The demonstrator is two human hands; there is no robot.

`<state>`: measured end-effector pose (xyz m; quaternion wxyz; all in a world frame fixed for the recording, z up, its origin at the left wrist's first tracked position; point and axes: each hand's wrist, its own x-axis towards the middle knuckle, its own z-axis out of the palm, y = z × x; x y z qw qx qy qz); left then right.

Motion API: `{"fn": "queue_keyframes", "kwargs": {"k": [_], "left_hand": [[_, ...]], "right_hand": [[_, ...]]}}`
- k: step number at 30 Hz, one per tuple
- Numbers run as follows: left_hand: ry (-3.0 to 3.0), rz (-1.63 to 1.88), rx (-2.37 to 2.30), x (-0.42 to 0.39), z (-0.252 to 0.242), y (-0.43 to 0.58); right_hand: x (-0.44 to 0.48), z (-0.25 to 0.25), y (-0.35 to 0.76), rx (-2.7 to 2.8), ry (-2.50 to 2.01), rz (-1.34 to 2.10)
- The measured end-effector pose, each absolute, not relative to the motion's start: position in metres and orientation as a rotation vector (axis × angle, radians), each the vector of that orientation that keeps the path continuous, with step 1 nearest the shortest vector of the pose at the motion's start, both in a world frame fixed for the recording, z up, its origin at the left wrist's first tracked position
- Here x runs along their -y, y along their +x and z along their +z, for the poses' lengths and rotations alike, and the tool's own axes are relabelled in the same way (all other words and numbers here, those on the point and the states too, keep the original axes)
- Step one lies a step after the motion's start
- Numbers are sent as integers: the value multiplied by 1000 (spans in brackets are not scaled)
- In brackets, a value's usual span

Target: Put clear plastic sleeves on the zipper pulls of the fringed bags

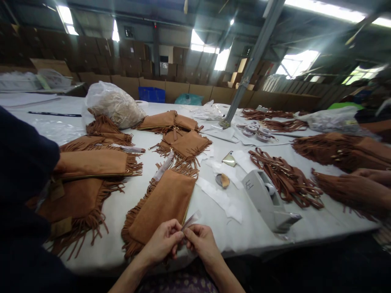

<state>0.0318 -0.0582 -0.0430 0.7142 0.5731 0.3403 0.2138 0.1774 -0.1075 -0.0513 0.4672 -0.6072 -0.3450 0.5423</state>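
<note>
My left hand (165, 240) and my right hand (201, 243) meet near the table's front edge, fingers pinched together. Between them is a thin strip in clear plastic wrap (192, 219), its free end pointing up and right. What lies inside the wrap is mostly hidden by my fingers. Just beyond my left hand lies a brown suede fringed bag (165, 199), flat on the white table, with a zipper along its right side. Another plastic-wrapped strap (164, 166) lies at the bag's far end.
More fringed bags (91, 162) are piled at left beside a person's dark sleeve (24, 183). A tape dispenser (265, 199) and brown straps (287, 177) lie to the right. A co-worker's hand (372, 175) touches bags at far right. A metal post (253, 61) rises behind.
</note>
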Motion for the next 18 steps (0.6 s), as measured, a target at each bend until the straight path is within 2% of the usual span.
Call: {"fn": "queue_keyframes", "kwargs": {"k": [9, 14, 18], "left_hand": [[1361, 525, -847, 71, -68, 33], [1392, 454, -877, 71, -68, 29], [1353, 408, -900, 71, -74, 26]], "right_hand": [[114, -53, 194, 879, -1697, 965], [137, -20, 287, 811, -1783, 614], [169, 6, 386, 625, -1877, 209]]}}
